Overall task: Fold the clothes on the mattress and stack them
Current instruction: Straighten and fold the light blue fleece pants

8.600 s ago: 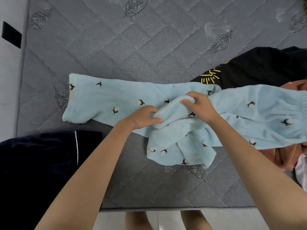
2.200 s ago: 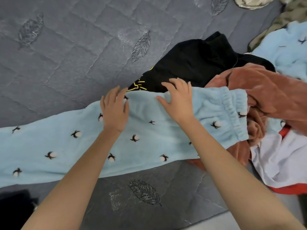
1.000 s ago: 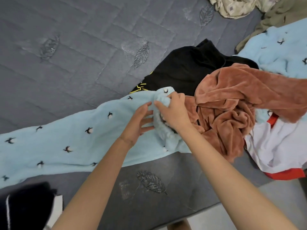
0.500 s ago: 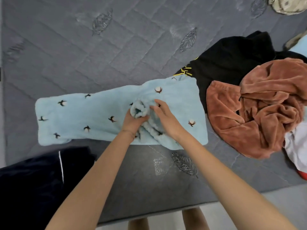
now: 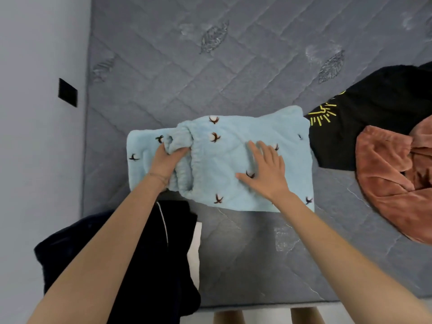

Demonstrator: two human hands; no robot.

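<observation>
Item in hand: light blue fleece trousers (image 5: 236,164), folded over on themselves, lying on the grey mattress (image 5: 210,66) near its front edge.
Left hand (image 5: 169,160): fingers closed, pinching the gathered waistband (image 5: 184,146) where it lies on the lower layer.
Right hand (image 5: 266,169): spread flat, palm down, pressing the upper layer.
Step in hand (judged): setting the fold and aligning its edges.
Method: keep the flat palm as an anchor; draw the waistband level with the edge below; sweep outward to expel creases before any further fold.
Risk: thick fleece tends to spring open; the bunched elastic may leave a lump in the stack.
Stack position (judged): dark folded garment (image 5: 140,253), front left, just beside the trousers.
Remaining: black garment with yellow print (image 5: 374,118) and rust fleece garment (image 5: 392,178), both unfolded, at right.
</observation>
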